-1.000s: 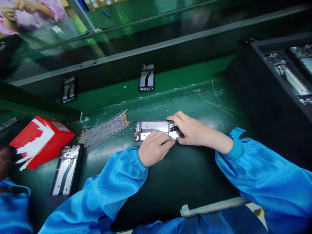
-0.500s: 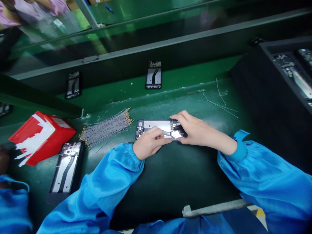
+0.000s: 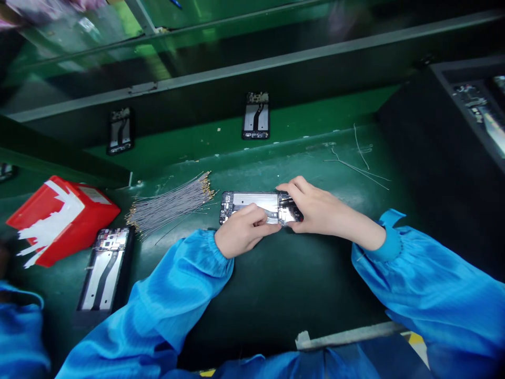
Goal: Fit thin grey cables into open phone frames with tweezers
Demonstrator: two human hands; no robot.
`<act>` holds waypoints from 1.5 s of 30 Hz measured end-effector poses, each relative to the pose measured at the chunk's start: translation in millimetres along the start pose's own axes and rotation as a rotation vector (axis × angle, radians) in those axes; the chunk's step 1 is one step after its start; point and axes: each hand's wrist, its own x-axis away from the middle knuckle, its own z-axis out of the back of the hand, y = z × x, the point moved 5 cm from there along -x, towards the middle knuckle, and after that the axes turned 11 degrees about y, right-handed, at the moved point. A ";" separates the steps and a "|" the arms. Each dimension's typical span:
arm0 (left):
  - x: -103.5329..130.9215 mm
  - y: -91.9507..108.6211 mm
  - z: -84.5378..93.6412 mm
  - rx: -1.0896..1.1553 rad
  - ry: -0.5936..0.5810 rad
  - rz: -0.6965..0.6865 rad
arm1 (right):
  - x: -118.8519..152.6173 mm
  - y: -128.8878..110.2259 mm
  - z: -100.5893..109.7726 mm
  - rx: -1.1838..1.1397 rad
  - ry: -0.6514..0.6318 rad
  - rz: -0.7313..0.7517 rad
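An opened phone chassis (image 3: pixel 256 199) lies sideways on the green bench, its metal plate and circuit board showing. My right hand (image 3: pixel 315 208) grips the board end, fingers on the far edge and thumb on the near edge. Over the near edge rests my left hand (image 3: pixel 248 226), fingers curled and pressed together, their tips at the chassis beside my right thumb. Whatever is between those left fingertips is too small or hidden to make out. Left of the chassis lies a bundle of thin grey cables (image 3: pixel 169 205) with gold-coloured ends.
A red bin (image 3: pixel 92 226) with torn white paper stands left, beside another opened phone (image 3: pixel 106 273) in a black holder. Two phone chassis, one (image 3: pixel 256 116) central, rest along the back ledge. Loose cables (image 3: pixel 357 171) lie right, near a black box (image 3: pixel 426 121). A co-worker's blue sleeve (image 3: pixel 19 331) shows left.
The view has shifted slightly. Both hands keep nearly the same hold and place at the phone chassis; nothing has been picked up or let go.
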 end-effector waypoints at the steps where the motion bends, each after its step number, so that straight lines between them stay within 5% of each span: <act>1: 0.3 0.0 -0.2 0.000 -0.001 -0.002 | 0.2 0.0 0.1 -0.002 0.005 0.000; 21: 1.5 -2.0 -3.9 -0.001 -0.069 0.028 | -4.7 -0.5 -1.0 0.073 -0.012 -0.024; 45: -0.4 -2.8 0.1 0.096 0.011 0.074 | -15.0 -14.3 2.0 0.273 -0.065 0.007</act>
